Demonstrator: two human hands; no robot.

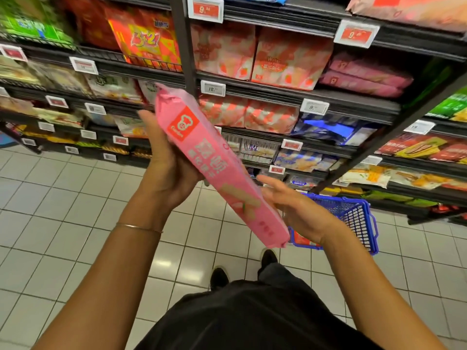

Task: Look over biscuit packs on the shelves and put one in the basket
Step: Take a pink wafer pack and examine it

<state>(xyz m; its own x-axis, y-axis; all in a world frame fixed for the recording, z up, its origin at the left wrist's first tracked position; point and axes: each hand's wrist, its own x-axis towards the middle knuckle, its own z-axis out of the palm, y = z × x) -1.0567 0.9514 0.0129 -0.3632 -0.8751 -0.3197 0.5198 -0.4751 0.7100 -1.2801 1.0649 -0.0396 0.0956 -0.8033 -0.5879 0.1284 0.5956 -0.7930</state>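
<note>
I hold a long pink biscuit pack slanted in front of me, its red logo end up toward the shelves. My left hand grips its upper half from behind. My right hand is at the pack's lower end, fingers spread against its side. A blue plastic basket stands on the tiled floor just beyond my right hand, at the foot of the shelves. More pink packs of the same kind lie stacked on a shelf to the upper right.
Dark shelving with price tags fills the top of the view, packed with red, pink, blue and green snack bags. A black upright post divides two bays. White floor tiles lie to the left. My shoes point at the shelves.
</note>
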